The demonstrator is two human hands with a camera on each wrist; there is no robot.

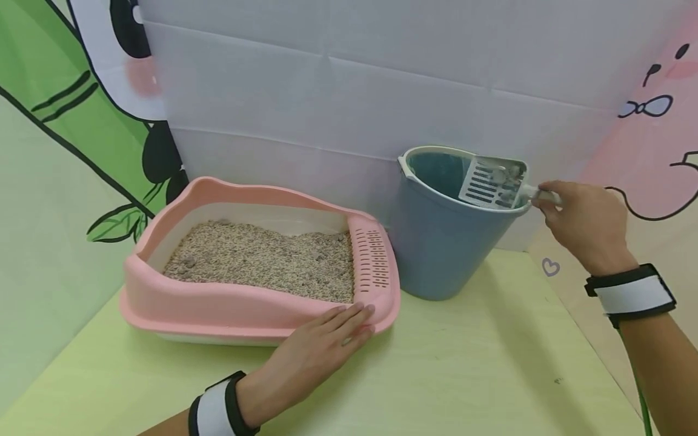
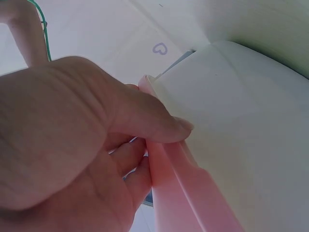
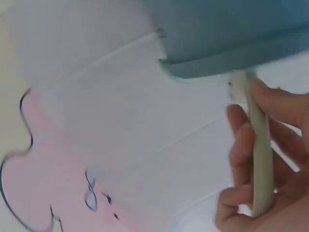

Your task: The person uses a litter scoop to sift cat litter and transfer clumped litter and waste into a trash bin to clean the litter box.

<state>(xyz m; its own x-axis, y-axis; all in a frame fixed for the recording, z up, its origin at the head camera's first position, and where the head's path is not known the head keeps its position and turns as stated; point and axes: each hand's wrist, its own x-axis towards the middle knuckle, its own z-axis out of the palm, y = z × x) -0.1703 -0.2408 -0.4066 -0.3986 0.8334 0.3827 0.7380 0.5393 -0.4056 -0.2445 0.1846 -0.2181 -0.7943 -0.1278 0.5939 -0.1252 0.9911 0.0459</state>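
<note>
A pink-rimmed litter box filled with grainy litter stands on the table. My left hand grips its near right corner, fingers laid along the pink rim; in the left wrist view the thumb presses on the opposite side of that rim. At the right, my right hand holds a slotted litter scoop by its pale handle, fingers wrapped around it. The scoop's head lies tilted over the mouth of a blue-grey bin, with greyish clumps on it. Whether it touches the bin's rim cannot be told.
Behind the box and bin hangs a creased pale backdrop, with cartoon figures at both sides. The bin stands just right of the litter box's slotted ledge. A light green tabletop extends in front. Each wrist wears a strap.
</note>
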